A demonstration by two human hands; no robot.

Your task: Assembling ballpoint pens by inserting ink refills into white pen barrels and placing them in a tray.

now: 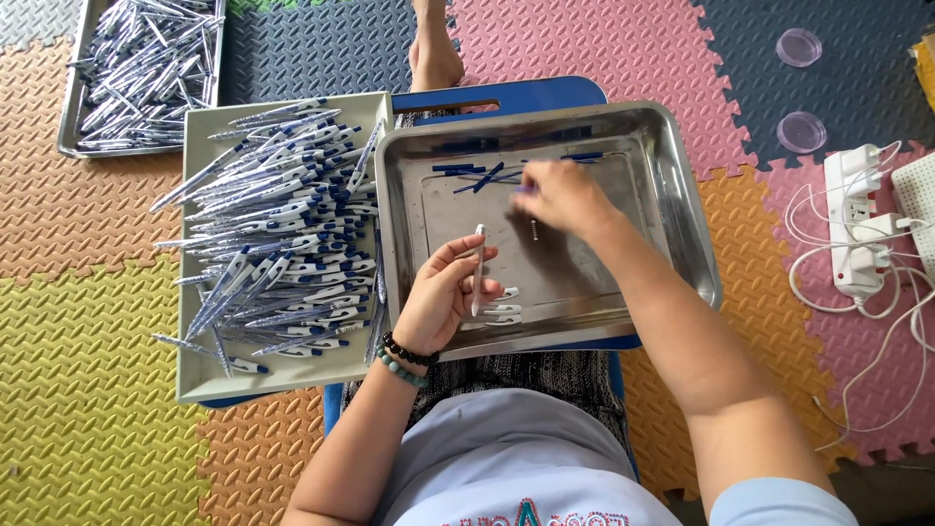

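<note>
Over the steel tray [682, 205], the left hand [443, 297] is pinching a white pen barrel [478, 268] upright.
Beyond it, the right hand [565, 200] is reaching with fingers curled toward loose blue pen parts [482, 175]; whether it is gripping one is unclear. Beside the steel tray, assembled pens [282, 224] are filling a grey tray [195, 380].

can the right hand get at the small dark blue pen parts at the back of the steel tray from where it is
Probably yes. The right hand hovers inside the shiny steel tray, right beside the small dark blue plastic pen parts, and nothing lies between them. The left hand, holding a slim white pen barrel, sits nearer the body, out of the way.
</note>
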